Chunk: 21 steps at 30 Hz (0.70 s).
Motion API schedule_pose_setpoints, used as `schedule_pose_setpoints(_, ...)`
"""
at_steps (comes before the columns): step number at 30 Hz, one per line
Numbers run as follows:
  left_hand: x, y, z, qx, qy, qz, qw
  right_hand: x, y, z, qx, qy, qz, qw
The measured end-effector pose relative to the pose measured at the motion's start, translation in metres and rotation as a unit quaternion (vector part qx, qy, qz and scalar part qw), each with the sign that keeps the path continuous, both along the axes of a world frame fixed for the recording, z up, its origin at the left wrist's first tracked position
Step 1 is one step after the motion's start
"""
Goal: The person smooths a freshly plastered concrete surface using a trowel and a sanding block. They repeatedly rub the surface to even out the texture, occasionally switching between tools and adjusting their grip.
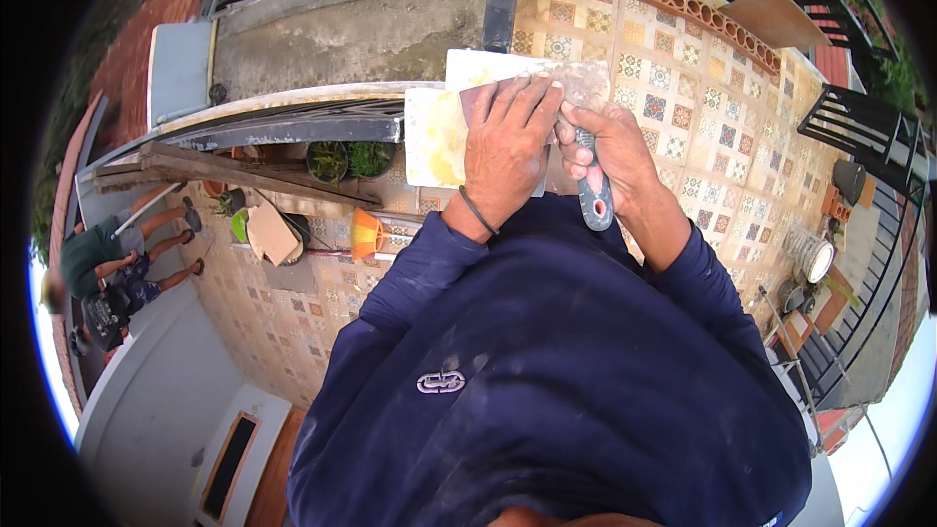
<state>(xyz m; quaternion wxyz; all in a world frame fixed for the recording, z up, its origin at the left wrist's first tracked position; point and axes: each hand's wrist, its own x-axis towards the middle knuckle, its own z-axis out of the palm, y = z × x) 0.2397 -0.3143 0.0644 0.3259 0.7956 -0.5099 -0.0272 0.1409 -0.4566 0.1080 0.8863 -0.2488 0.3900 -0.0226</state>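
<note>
My left hand (503, 156) lies with its fingers stretched side by side over a dark, flat piece on a pale, yellow-stained board (432, 141). Its fingertips reach toward the board's speckled upper right part. My right hand (615, 151) grips the grey and pink handle of a scraper-like tool (595, 205), its holed end pointing down toward my body. The tool's head is largely hidden under the left hand and cannot be made out clearly. The two hands are close together at the top of my dark blue shirt.
Patterned floor tiles (712, 185) surround me. A dark metal beam (293, 127), potted plants (369, 158), an orange broom (366, 232) and cardboard (273, 234) lie leftward. Two people (107, 273) are at far left. Hollow bricks (703, 24), black railings (849, 122) and buckets (810, 254) line the right.
</note>
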Motion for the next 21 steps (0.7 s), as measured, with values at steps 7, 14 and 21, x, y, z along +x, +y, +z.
schedule_pose_setpoints(7, 0.016, -0.01, 0.003, 0.016, 0.007, 0.035, 0.999, 0.02, -0.021, 0.001, -0.03, 0.04, 0.039, 0.998)
schedule_pose_setpoints(14, 0.041, 0.027, 0.018, 0.045, -0.084, 0.187, 0.978, 0.004, -0.091, -0.029, -0.057, 0.018, -0.02, 0.998)
schedule_pose_setpoints(21, -0.044, -0.028, 0.005, 0.098, -0.023, 0.102, 0.99, -0.019, -0.118, -0.052, -0.004, 0.071, 0.049, 0.996)
